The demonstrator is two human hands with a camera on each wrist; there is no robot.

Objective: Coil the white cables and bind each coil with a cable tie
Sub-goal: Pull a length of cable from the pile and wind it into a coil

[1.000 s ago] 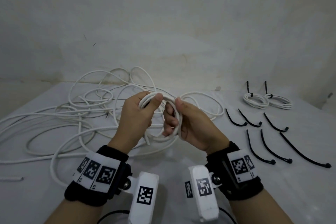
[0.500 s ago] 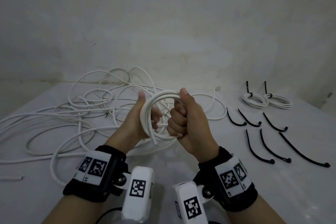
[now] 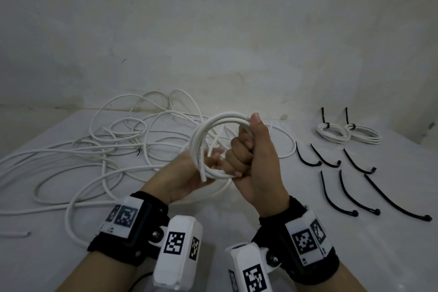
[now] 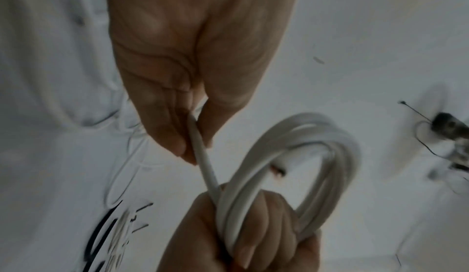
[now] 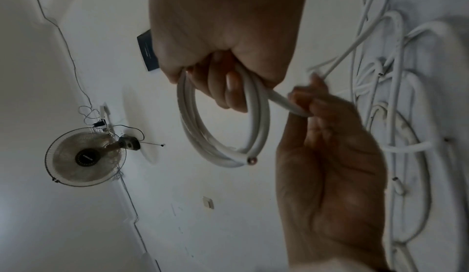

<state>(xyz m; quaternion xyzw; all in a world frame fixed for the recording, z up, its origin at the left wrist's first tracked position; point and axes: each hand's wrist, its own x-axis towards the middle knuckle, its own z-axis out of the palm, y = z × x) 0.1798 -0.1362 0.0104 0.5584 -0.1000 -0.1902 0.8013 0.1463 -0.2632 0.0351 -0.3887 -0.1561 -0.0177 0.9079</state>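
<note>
From where I steer, the loose white cables (image 3: pixel 99 149) sprawl over the table (image 3: pixel 308 256) left of the held coil (image 3: pixel 214 140), so any low pass that way runs into loops. Right of the coil, six black cable ties (image 3: pixel 341 187) lie in two rows, with two bound coils (image 3: pixel 348 133) behind them by the wall. I see bare table only near of the coil, under my wrists.
</note>
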